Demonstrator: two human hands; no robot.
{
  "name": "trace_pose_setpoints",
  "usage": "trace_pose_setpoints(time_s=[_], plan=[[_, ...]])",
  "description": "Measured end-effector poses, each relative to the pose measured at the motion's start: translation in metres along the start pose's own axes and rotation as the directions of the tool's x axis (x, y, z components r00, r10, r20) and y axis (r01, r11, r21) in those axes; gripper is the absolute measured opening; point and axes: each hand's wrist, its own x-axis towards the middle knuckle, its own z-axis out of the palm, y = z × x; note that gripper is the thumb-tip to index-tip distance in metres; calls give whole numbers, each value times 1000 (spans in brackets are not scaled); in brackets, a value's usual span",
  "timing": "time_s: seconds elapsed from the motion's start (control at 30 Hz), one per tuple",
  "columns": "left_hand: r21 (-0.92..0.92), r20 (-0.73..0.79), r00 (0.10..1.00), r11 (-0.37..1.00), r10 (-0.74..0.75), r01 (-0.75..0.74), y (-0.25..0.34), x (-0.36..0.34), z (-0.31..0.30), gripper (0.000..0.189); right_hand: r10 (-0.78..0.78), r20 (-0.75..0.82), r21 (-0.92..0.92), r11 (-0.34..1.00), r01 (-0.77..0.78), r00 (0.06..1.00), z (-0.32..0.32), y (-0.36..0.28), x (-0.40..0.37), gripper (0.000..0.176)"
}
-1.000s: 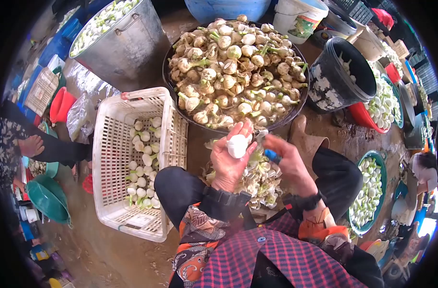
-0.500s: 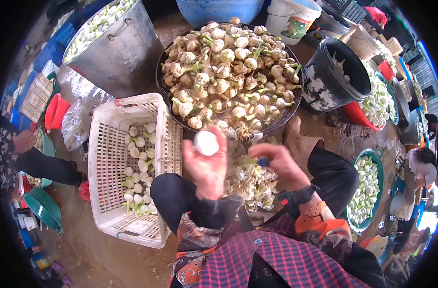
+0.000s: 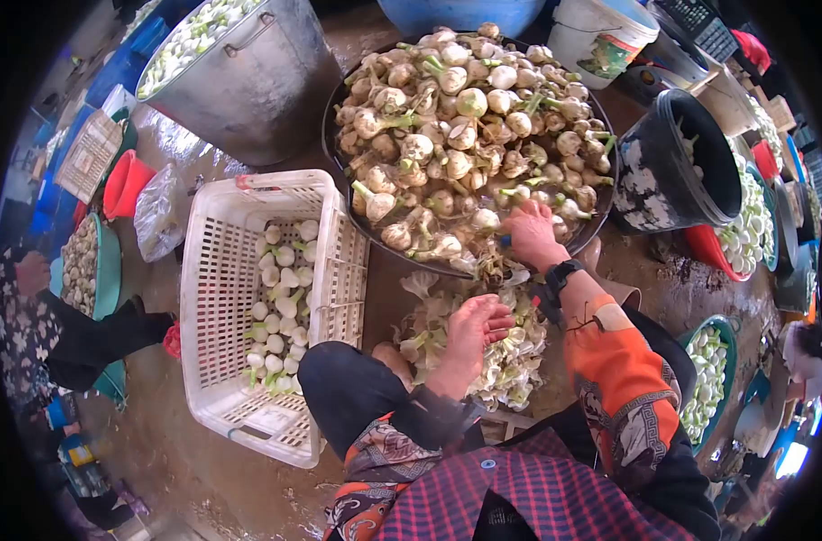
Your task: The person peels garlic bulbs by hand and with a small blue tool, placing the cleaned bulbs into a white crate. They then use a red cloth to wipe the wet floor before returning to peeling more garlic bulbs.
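Unpeeled garlic bulbs point(image 3: 460, 133), dirty and with short green stems, are heaped in a wide dark basin point(image 3: 334, 149). At the near right edge of that heap is my right hand point(image 3: 535, 236), fingers bent down among the bulbs. A bit of blue shows under its fingers, part of a small blue-handled tool point(image 3: 506, 241) whose blade or tip is hidden. My left hand point(image 3: 472, 338) is empty, fingers loosely apart, above a pile of papery garlic peelings point(image 3: 510, 365). Clean white garlic bulbs point(image 3: 283, 307) lie in the white plastic crate point(image 3: 208, 298) to the left.
A metal bucket point(image 3: 248, 90) full of white bulbs stands behind the crate. Behind the basin are a blue tub point(image 3: 465, 16) and a white pail point(image 3: 600, 41); a black bucket point(image 3: 672, 162) tilts at its right. A green basin point(image 3: 713, 379) of bulbs sits at right. Another person's leg point(image 3: 95, 338) extends at left.
The white garlic bulb is gone from my left hand, which has moved right and down over the peelings. My right hand has reached forward into the basin's heap. The view has shifted.
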Motion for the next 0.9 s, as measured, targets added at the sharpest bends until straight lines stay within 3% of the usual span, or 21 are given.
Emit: trace_pose_setpoints(time_s=[0.03, 0.07, 0.17, 0.3, 0.33, 0.37, 0.4, 0.43, 0.47, 0.5, 0.53, 0.57, 0.6, 0.63, 0.67, 0.7, 0.73, 0.77, 0.8, 0.83, 0.9], plan=[[16, 12, 1000, 1000, 3, -3, 0, 0, 0, 25, 10, 72, -39, 999, -7, 997, 2, 2, 1, 34], [34, 31, 1000, 999, 6, -7, 1, 0, 1, 26, 32, 29, 39, 999, -33, 999, 5, 3, 1, 30], [47, 46, 999, 998, 27, -29, 2, -1, 0, 25, 17, 122, -37, 999, -13, 992, 0, 10, 9, 23], [88, 74, 995, 994, 64, -70, 5, -2, -1, 33, 111, -39, 442, 893, -82, 993, -23, 23, -14, 25], [120, 85, 991, 986, 108, -118, 6, -3, 2, 37, 28, -47, 588, 809, 5, 999, -22, 37, -20, 28], [153, 96, 984, 975, 147, -161, 7, -4, 5, 42, 48, -101, 764, 643, 47, 994, -27, 33, -30, 28], [199, 117, 978, 960, 175, -196, 8, -4, 8, 60, 83, -151, 893, 439, 100, 985, -35, 22, -48, 29], [189, 134, 962, 946, 239, -262, 9, -6, 13, 63, 128, -191, 964, 212, 161, 973, -44, 9, -66, 30], [178, 147, 941, 928, 304, -327, 9, -8, 19, 67, 200, -155, 965, 242, 104, 967, -50, -5, -80, 32], [168, 156, 917, 905, 368, -391, 9, -10, 23, 71, 217, -110, 990, -61, 126, 970, -43, -18, -88, 31], [61, 215, 888, 901, 407, -429, -1, 3, 15, 76, 254, -89, 994, -31, 101, 963, -36, -31, -99, 30], [74, 293, 892, 922, 344, -380, 2, 6, 12, 74, 291, -70, 997, -5, 75, 954, -36, -49, -108, 30], [139, 259, 892, 900, 370, -414, 1, 7, 9, 74, 311, 43, 973, -227, 30, 949, -37, -61, -114, 30], [204, 228, 889, 873, 398, -443, -1, 7, 7, 74, 307, -53, 980, -165, 107, 950, -42, -68, -120, 33], [434, 225, 787, 664, 575, -609, 2, 4, 7, 72, 344, -65, 978, -164, 129, 937, -47, -75, -120, 30], [623, 275, 643, 377, 714, -685, 4, 0, 8, 70, 385, -81, 975, -161, 153, 919, -50, -81, -120, 27], [748, 369, 479, 52, 797, -662, 7, -4, 9, 68, 403, -99, 978, -131, 165, 910, -47, -87, -118, 25], [727, 349, 513, 119, 784, -676, 9, -9, 12, 67, 422, -117, 980, -100, 175, 899, -45, -91, -117, 25], [705, 330, 546, 184, 770, -685, 12, -13, 14, 65, 438, -95, 995, 18, 97, 894, -47, -87, -120, 25], [681, 310, 578, 247, 755, -689, 14, -16, 14, 64, 419, -96, 995, 20, 96, 903, -50, -85, -121, 24], [649, 343, 562, 243, 752, -721, 13, -12, 6, 64, 370, -90, 996, 21, 89, 925, -54, -83, -124, 22]])
